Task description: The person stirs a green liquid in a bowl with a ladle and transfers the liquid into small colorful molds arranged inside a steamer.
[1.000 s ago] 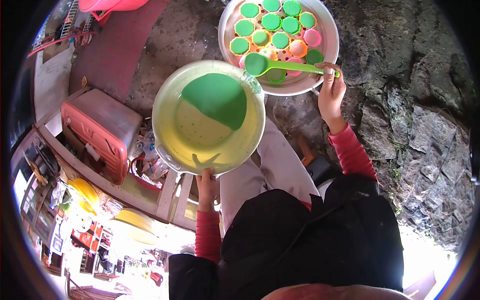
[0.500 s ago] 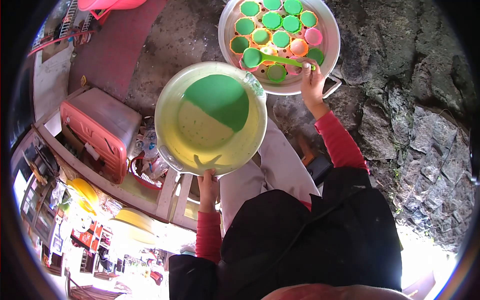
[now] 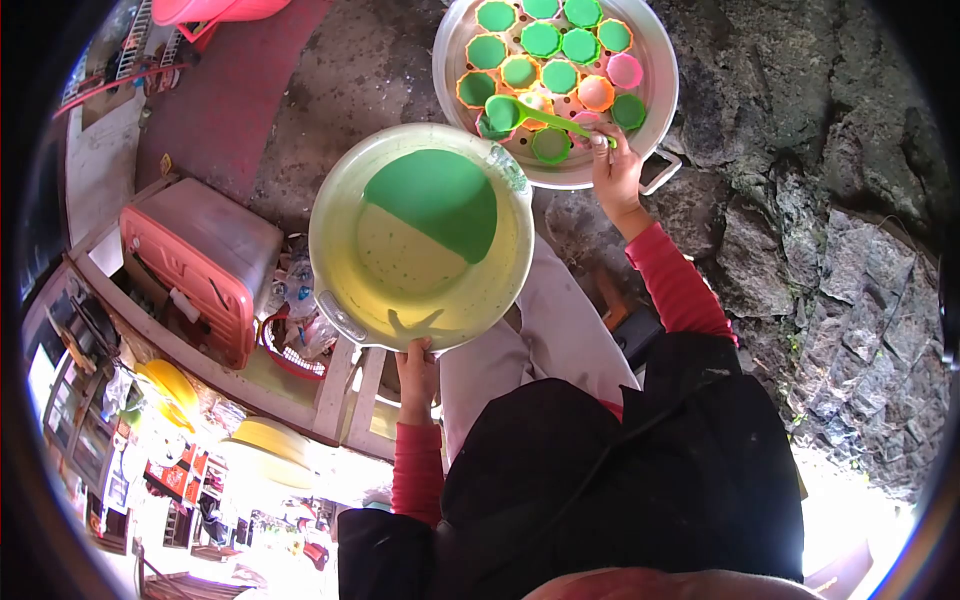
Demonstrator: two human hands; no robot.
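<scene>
My left hand [image 3: 416,378] grips the lower rim of a yellowish basin [image 3: 335,215], which is tilted with green liquid [image 3: 435,200] pooled on its upper side. My right hand [image 3: 617,172] is closed on the handle of a green ladle [image 3: 550,118] over a round metal tray [image 3: 655,90]. Several small fluted molds stand in the tray. Many hold green liquid, such as one green mold [image 3: 541,40], while a pink mold [image 3: 625,71] and an orange mold [image 3: 596,93] look pale inside. The ladle's bowl is tipped over a mold at the tray's lower left.
A salmon-coloured plastic box [image 3: 235,300] stands at the left, beside a red basket [image 3: 290,362] with plastic bags. A rough stone wall [image 3: 850,320] runs along the right. At the top left is a pink tub [image 3: 215,8]. Yellow basins [image 3: 268,450] lie lower left.
My right hand has moved slightly down and left, and the ladle has tilted. Green liquid now shows in the mold beneath its bowl. The basin and my left hand are nearly unchanged.
</scene>
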